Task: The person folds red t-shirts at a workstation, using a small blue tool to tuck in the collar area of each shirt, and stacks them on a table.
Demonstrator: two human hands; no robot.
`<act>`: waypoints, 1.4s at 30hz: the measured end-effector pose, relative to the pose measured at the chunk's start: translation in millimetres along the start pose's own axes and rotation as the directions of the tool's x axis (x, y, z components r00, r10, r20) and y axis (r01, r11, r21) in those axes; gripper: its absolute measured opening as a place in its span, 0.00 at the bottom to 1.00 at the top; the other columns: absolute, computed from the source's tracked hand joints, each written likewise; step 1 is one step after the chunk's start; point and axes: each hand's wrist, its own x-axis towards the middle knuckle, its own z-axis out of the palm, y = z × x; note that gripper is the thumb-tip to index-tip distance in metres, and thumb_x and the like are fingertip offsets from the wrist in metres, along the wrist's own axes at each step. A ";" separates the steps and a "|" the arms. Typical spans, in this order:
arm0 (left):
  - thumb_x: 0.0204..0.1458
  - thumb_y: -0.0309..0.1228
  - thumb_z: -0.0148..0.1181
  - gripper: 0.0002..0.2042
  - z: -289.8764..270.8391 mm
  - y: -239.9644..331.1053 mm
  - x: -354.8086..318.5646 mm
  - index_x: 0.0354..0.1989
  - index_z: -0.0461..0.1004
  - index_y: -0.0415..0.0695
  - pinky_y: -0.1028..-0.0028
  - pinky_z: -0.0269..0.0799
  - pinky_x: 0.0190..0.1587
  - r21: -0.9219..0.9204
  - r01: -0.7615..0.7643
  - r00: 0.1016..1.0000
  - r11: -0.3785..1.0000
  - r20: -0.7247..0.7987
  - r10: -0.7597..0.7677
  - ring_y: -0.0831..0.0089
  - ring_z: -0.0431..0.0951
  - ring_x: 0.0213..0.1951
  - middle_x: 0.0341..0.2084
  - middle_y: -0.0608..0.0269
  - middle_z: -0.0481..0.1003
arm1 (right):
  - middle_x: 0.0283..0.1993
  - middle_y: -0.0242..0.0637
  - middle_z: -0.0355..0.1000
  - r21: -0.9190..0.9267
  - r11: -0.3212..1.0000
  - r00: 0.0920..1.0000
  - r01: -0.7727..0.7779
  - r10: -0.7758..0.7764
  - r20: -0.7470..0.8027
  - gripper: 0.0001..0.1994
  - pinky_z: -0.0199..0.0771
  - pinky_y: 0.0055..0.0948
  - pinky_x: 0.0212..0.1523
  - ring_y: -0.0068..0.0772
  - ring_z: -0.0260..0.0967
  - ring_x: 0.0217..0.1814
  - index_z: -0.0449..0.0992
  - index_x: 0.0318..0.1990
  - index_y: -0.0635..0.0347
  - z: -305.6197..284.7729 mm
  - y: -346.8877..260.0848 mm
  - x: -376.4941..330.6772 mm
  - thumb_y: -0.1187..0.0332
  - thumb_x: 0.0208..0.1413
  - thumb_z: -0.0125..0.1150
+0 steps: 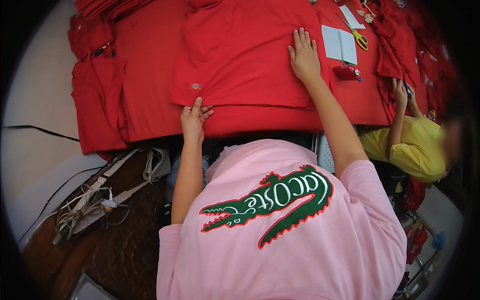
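Observation:
A red shirt (250, 60) lies spread over the red-covered table in front of me, with a small coloured patch (195, 86) near its lower left corner. At that corner my left hand (194, 120) pinches the hem, thumb on top and the other fingers curled at the edge. My right hand (304, 56) rests flat on the shirt's right side, fingers stretched out and holding nothing. Slight creases run across the cloth between the hands. The shirt's far end passes out of view at the top.
Right of the shirt are a spiral notebook (339, 44), yellow-handled scissors (359, 40) and a small red box (347, 73). More red garments (97, 100) lie at the left edge. A co-worker in yellow (417, 147) handles red cloth at right. Cables (82, 207) lie lower left.

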 end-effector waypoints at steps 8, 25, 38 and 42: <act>0.61 0.33 0.67 0.09 -0.8 6.6 0.2 0.39 0.74 0.42 0.66 0.86 0.39 -0.042 0.043 0.999 0.998 0.017 -0.042 0.71 0.82 0.32 0.30 0.61 0.79 | 0.79 0.46 0.53 0.642 0.602 0.583 0.475 -0.762 0.284 0.28 0.45 0.46 0.81 0.43 0.48 0.82 0.61 0.73 0.59 -56.8 -108.3 -106.0 0.64 0.67 0.51; 0.57 0.23 0.69 0.11 -6.9 4.4 4.0 0.45 0.75 0.40 0.68 0.85 0.42 0.021 0.046 0.995 0.999 0.084 -0.047 0.69 0.84 0.37 0.37 0.57 0.82 | 0.79 0.45 0.54 0.614 0.682 0.804 0.397 -0.581 0.126 0.29 0.49 0.46 0.79 0.43 0.49 0.82 0.60 0.75 0.55 -57.1 -153.3 -59.7 0.62 0.68 0.56; 0.56 0.22 0.69 0.10 -6.8 8.4 -0.9 0.42 0.74 0.39 0.68 0.86 0.43 0.010 0.049 0.993 0.999 0.111 -0.050 0.68 0.85 0.37 0.34 0.57 0.82 | 0.81 0.42 0.51 -0.184 0.977 0.987 0.106 -0.081 0.139 0.31 0.43 0.50 0.80 0.43 0.46 0.83 0.55 0.77 0.54 -30.2 13.0 -41.1 0.52 0.73 0.44; 0.57 0.22 0.68 0.09 -7.7 8.7 0.5 0.42 0.74 0.39 0.67 0.86 0.43 -0.012 0.054 0.992 0.998 0.117 -0.052 0.66 0.85 0.38 0.34 0.57 0.81 | 0.82 0.46 0.48 0.024 1.000 0.998 0.003 -0.005 0.066 0.31 0.42 0.52 0.80 0.48 0.44 0.84 0.55 0.77 0.55 -21.5 -49.7 -71.8 0.53 0.71 0.47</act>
